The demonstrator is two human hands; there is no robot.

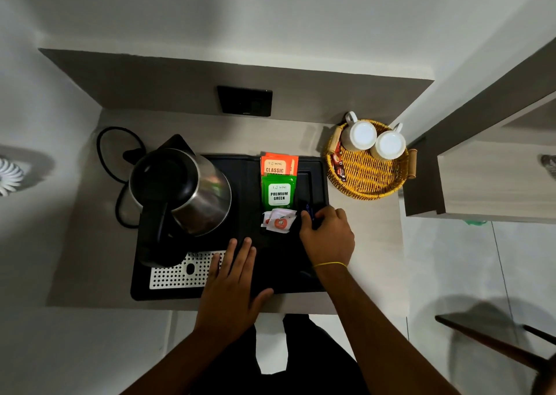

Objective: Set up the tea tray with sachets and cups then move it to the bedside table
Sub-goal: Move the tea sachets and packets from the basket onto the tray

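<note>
A pale grey counter (364, 244) fills a white-walled alcove, with a black wall socket (245, 100) at the far side and tiled floor to the right. On the counter lies a flat black plastic tea tray (240, 172). A steel electric kettle with a black lid (180, 190) stands on the tray's left part, above a perforated white drip plate (177, 274). Orange tea sachets (279, 165), green tea sachets (279, 194) and white sachets with a red mark (278, 220) lie in a row along the tray's middle. To the far right, just beside the tray, a round yellow wicker basket (368, 175) holds two white cups (374, 140) turned upside down and small dark packets.

The left hand (233, 283) lies flat on the tray's near part, fingers spread and holding nothing. The right hand (328, 235) is curled over a small dark blue packet (310, 211) in the tray's right compartment, fingertips pinching it.
</note>
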